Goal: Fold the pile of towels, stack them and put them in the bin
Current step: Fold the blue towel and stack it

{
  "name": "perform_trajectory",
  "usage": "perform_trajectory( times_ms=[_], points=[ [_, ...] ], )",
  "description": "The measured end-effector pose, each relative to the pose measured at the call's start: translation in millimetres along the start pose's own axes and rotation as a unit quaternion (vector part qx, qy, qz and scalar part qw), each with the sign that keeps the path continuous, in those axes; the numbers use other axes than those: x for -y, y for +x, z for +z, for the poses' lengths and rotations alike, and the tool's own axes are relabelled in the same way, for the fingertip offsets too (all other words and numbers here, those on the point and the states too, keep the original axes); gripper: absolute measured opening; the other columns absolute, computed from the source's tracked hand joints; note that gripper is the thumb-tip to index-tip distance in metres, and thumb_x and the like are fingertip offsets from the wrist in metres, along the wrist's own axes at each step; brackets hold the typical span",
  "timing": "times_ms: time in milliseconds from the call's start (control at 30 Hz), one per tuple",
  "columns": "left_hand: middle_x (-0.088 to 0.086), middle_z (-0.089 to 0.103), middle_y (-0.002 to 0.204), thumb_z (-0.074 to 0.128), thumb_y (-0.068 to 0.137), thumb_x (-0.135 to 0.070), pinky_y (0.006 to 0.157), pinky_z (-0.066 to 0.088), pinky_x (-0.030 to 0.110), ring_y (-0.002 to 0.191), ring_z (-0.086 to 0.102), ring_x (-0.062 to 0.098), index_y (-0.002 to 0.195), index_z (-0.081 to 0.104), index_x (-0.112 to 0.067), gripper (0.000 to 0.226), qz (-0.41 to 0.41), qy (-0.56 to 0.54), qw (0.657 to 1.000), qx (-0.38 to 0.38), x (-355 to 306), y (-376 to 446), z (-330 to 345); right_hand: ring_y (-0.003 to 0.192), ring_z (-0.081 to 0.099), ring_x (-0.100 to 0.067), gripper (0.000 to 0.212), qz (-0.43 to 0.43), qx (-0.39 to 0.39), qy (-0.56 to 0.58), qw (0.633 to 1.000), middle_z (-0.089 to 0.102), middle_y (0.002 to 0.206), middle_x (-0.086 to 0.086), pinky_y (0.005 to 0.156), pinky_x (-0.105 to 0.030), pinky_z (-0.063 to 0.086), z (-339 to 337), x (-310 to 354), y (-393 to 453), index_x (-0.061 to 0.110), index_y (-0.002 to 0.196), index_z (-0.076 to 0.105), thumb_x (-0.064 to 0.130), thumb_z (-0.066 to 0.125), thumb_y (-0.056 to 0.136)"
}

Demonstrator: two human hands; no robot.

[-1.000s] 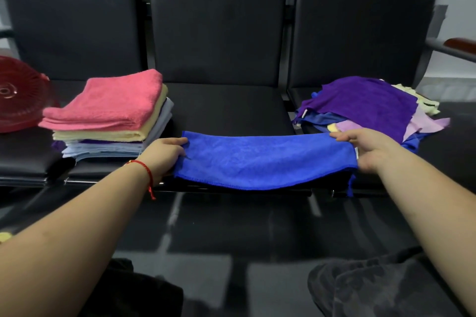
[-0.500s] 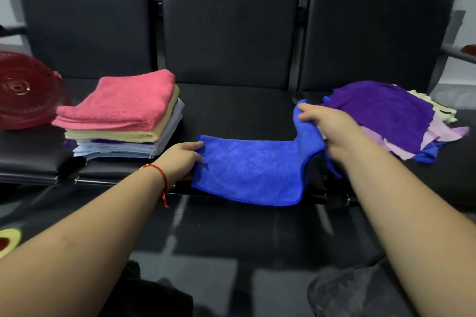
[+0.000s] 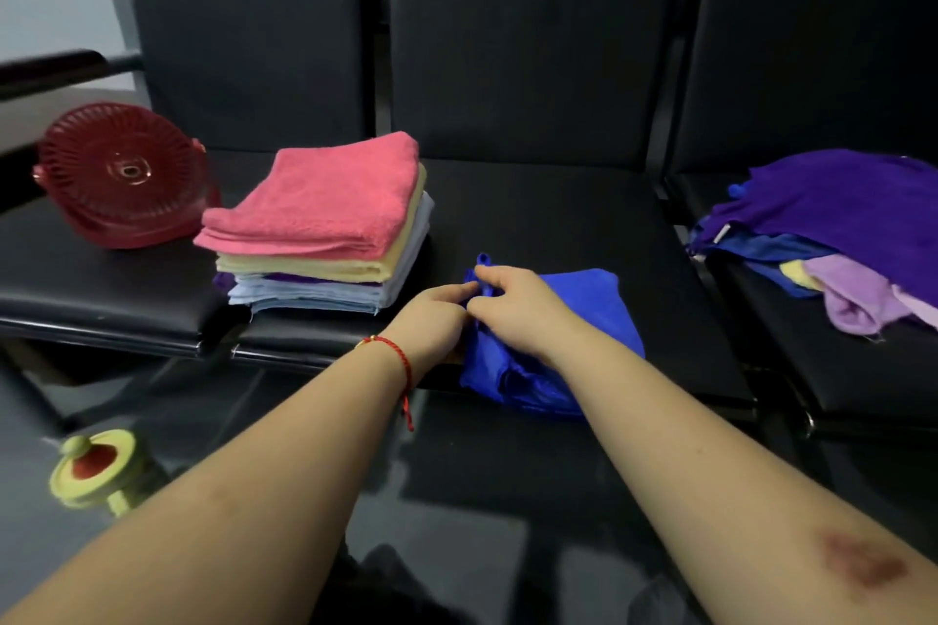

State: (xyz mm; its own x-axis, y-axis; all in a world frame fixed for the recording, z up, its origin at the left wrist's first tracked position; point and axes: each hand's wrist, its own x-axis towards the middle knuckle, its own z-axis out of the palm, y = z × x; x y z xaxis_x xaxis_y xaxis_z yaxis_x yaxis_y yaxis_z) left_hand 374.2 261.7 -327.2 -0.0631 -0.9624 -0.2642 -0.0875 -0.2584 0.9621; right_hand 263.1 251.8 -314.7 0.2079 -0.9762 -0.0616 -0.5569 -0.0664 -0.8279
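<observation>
Hands, left (image 3: 431,320) and right (image 3: 517,307), pinch blue towel (image 3: 589,310) corners together.

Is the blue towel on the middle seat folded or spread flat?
Folded, roughly in half: the blue microfibre towel lies doubled on the black seat, and the right hand meets the left hand at its left edge.
</observation>
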Motion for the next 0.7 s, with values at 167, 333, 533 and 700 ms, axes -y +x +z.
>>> perform_trajectory(
  times_ms=[167, 333, 533, 700],
  points=[
    [0.007, 0.059, 0.074, 0.033, 0.092, 0.011, 0.043, 0.047, 0.016, 0.044, 0.056, 0.006, 0.130, 0.054, -0.012, 0.049, 0.003, -0.009, 1.000, 0.025, -1, 0, -2, 0.140, 0.031, -0.011, 0.062, -0.012, 0.015, -0.006, 1.000, 0.033, 0.153, 0.006, 0.109, -0.021, 0.026, 1, -8, 4, 0.021, 0.149, 0.032, 0.015, 0.050, 0.090],
    [0.006, 0.057, 0.083, 0.038, 0.099, -0.024, 0.049, 0.043, 0.019, 0.057, 0.049, 0.012, 0.115, 0.063, -0.016, 0.031, 0.012, 0.034, 0.999, 0.012, 0, 2, -4, 0.138, 0.036, -0.014, 0.060, -0.004, 0.035, 0.102, 0.994, 0.030, 0.155, 0.000, 0.108, -0.025, 0.034, 0, -10, 2, 0.021, 0.151, 0.023, 0.016, 0.047, 0.096],
    [-0.001, 0.057, 0.128, 0.056, 0.089, -0.023, 0.076, 0.055, 0.037, 0.102, 0.063, 0.019, 0.144, 0.033, -0.032, 0.060, 0.068, 0.200, 0.976, -0.042, 6, 6, -4, 0.080, 0.065, -0.014, 0.046, 0.017, 0.035, 0.103, 0.994, 0.054, 0.131, -0.005, 0.077, -0.028, 0.055, -30, -15, -12, 0.015, 0.137, 0.047, 0.000, 0.046, 0.094],
    [0.005, 0.055, 0.130, 0.046, 0.083, -0.005, 0.092, 0.051, 0.044, 0.108, 0.061, 0.027, 0.147, 0.024, -0.036, 0.074, 0.075, 0.283, 0.955, -0.040, 2, 1, -7, 0.085, 0.060, -0.020, 0.018, 0.102, -0.127, -0.186, 0.969, 0.060, 0.088, 0.000, 0.071, -0.025, 0.047, -74, -37, -20, 0.014, 0.098, 0.063, 0.017, 0.064, 0.081]
  ],
)
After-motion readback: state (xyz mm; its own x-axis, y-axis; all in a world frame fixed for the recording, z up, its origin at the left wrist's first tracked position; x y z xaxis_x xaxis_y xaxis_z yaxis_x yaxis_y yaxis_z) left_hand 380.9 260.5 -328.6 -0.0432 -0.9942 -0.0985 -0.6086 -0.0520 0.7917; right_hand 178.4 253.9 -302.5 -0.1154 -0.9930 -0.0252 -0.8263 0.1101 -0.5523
